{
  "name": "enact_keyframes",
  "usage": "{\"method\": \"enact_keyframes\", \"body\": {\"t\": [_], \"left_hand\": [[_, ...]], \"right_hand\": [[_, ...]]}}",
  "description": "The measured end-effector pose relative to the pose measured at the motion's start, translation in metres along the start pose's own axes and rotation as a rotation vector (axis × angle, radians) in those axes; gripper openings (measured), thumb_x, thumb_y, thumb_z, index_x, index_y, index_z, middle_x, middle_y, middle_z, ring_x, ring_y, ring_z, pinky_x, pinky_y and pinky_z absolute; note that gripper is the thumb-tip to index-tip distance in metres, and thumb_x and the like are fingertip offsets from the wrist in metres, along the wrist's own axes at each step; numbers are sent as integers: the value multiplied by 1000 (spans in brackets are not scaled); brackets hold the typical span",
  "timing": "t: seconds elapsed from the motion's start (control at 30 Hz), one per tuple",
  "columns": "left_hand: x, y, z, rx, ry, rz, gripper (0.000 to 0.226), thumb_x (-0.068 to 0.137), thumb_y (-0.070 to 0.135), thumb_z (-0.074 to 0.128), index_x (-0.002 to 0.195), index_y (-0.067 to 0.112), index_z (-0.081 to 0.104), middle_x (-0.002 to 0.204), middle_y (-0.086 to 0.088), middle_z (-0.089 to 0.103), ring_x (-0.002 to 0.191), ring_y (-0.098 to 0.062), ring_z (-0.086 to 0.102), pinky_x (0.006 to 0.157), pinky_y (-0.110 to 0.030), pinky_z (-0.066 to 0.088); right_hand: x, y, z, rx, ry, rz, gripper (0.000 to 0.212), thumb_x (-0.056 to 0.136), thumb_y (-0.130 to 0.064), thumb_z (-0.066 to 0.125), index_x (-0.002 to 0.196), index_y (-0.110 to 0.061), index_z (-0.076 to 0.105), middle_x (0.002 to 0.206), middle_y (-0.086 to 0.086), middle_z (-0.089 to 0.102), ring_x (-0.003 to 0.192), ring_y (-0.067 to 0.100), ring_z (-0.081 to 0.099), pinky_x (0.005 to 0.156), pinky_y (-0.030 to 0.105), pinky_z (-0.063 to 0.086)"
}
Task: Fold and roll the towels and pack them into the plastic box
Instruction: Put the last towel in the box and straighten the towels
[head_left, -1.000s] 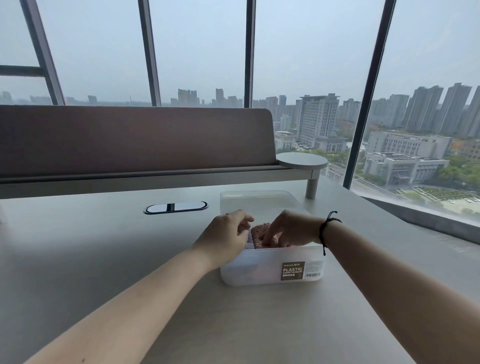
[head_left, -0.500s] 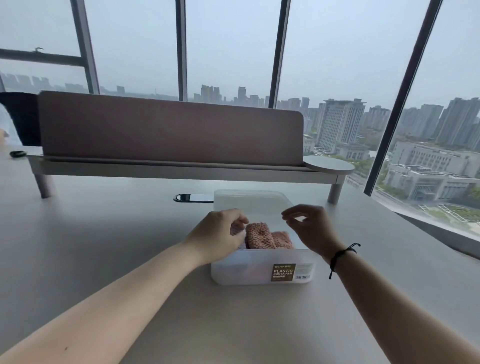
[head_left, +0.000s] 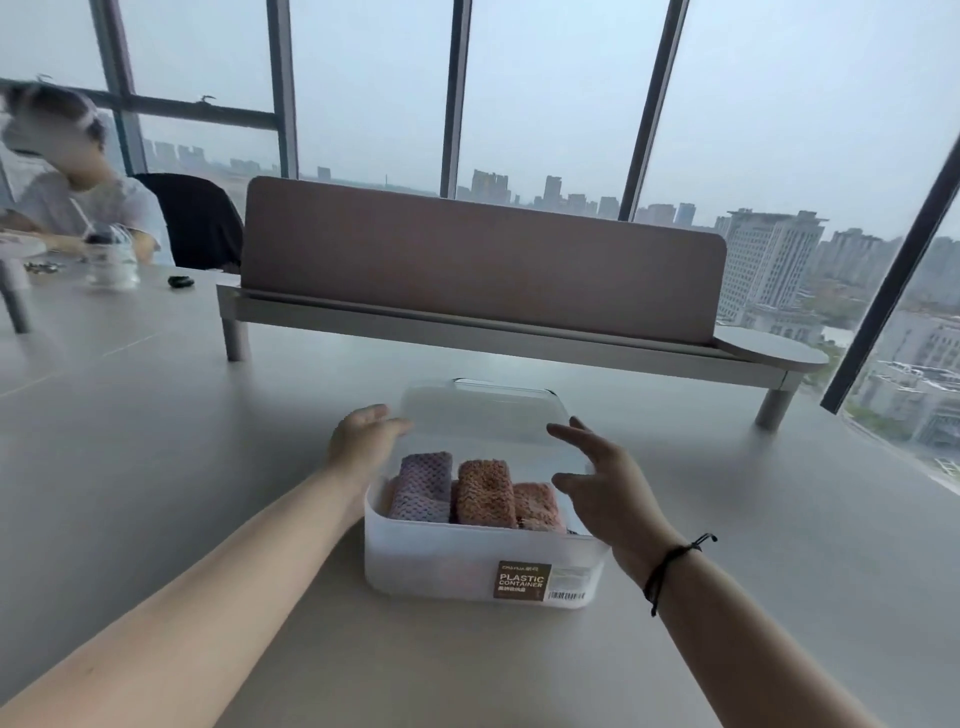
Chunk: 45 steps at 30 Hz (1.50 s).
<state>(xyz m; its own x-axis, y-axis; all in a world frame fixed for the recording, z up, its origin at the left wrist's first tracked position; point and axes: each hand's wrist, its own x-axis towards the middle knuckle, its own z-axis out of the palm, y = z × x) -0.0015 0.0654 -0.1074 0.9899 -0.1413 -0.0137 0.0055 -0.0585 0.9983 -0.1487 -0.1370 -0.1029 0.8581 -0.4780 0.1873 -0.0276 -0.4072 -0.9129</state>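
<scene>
Towel colours, translucent box
Plastic box (head_left: 415, 551) frosted white, brown label (head_left: 521, 581). Rolled towels with waffle-like texture: lilac towel (head_left: 422, 486), orange-pink towel (head_left: 485, 493), salmon towel (head_left: 535, 506). Table (head_left: 156, 441) pale grey; divider panel (head_left: 478, 260) dusty mauve; wrist cord (head_left: 670, 569) black.

Frosted plastic box (head_left: 447, 561) — nubby cloth towels (head_left: 483, 493) (waffle-textured) — matt table (head_left: 156, 441).

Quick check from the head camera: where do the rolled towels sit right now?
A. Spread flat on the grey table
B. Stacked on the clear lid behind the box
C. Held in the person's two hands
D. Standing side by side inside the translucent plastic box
D: the rolled purple towel, orange towel and pink towel stand side by side inside the translucent plastic box, while the left hand and right hand are open and hold nothing.
</scene>
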Motion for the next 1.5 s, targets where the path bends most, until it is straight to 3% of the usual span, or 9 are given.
{"method": "enact_keyframes", "body": {"t": [0.1,0.23,0.37,0.47,0.63,0.8,1.13,1.37,1.5], "left_hand": [[-3,3,-17,-324,-272,-238,21,92,17,59,93,1,71,87,-13,73,73,-26,71,57,-25,56],[1,-6,-23,-429,-467,-272,39,98,23,48,125,0,64,125,-22,66,101,-35,68,93,-42,53],[0,-5,-19,-543,-464,-161,34,102,20,44,104,14,78,105,-13,76,87,-26,74,84,-37,57],[1,-7,-17,-565,-449,-95,43,103,20,42,85,22,82,88,-4,79,78,-17,76,66,-25,57],[4,-17,-21,-620,-450,-68,42,98,44,48,122,18,70,129,-15,66,117,-32,65,105,-44,44],[5,-24,-24,-601,-413,-62,49,102,50,35,133,22,60,131,-10,66,113,-24,66,98,-41,47],[-16,-23,-32,-459,-376,-78,32,95,36,53,92,12,75,90,-10,73,81,-26,69,77,-37,48],[-26,-20,-30,-453,-306,-95,36,95,42,55,91,13,76,89,-9,76,76,-24,73,75,-35,50],[-30,-19,-32,-453,-331,-87,47,97,50,48,103,11,75,101,-13,76,88,-27,73,81,-38,51]], "right_hand": [[-2,-6,16,116,34,35,55,90,4,59,137,-24,56,158,-17,29,104,39,65,51,24,47],[7,-10,16,261,77,117,52,91,-8,66,139,-22,54,146,-3,48,132,20,50,97,31,42],[10,6,15,617,196,316,53,85,-38,72,135,-23,59,130,1,65,119,19,62,110,41,42],[12,22,17,755,184,315,46,86,-62,59,116,-28,71,128,-6,67,120,14,61,111,39,39],[4,15,16,925,36,308,50,100,-55,32,120,-22,64,103,-9,77,87,4,73,82,28,45],[-7,14,19,923,-18,313,52,98,-53,40,122,-17,68,113,2,74,107,20,69,86,34,49],[-17,14,20,895,-42,350,37,87,-39,65,102,-8,77,101,18,74,86,34,72,90,46,52],[-12,18,13,743,-8,220,58,75,-43,77,127,-18,66,128,8,67,121,30,61,113,53,37],[-19,6,1,390,40,30,74,63,-54,81,132,-35,60,136,-9,60,128,7,53,113,37,36]]}}
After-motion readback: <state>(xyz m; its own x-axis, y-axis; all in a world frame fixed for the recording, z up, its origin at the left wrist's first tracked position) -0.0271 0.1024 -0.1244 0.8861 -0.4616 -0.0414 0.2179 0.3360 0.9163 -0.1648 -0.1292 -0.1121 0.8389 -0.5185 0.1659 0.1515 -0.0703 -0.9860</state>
